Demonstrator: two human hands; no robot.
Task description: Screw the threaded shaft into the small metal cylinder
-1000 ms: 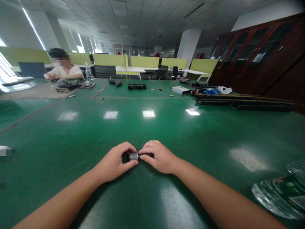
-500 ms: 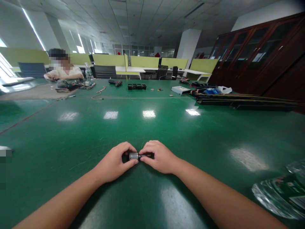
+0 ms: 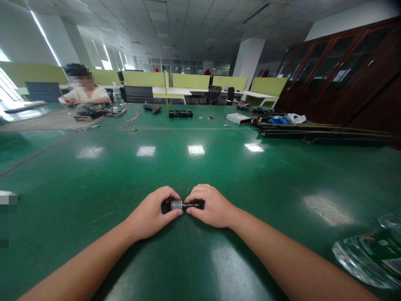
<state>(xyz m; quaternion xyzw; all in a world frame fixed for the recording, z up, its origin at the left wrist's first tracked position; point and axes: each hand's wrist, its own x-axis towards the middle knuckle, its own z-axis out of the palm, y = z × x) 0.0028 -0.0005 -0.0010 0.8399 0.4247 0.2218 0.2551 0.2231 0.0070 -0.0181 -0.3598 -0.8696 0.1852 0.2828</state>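
A small silver cylinder [image 3: 177, 205], which looks like a little electric motor, lies just above the green table or on it. From its right end sticks out a thin dark shaft [image 3: 191, 205] with a ridged or coiled surface. My left hand [image 3: 156, 213] closes on the silver cylinder between thumb and fingers. The thumb and fingers of my right hand [image 3: 208, 206] curl around the dark shaft; whether both touch it is hard to see. The shaft's far end is partly in the shade of the right palm.
A clear plastic bottle [image 3: 369, 255] is near the right edge of the green table [image 3: 103, 179]. Far back are a power drill [image 3: 152, 109], a black block [image 3: 181, 113], a silver box [image 3: 238, 118] and long dark strips [image 3: 344, 136]. Another person [image 3: 84, 94] sits at the far left.
The right fingertips have slid slightly right along the shaft, so more of it shows beside the cylinder. My left hand keeps its hold, almost unmoved.
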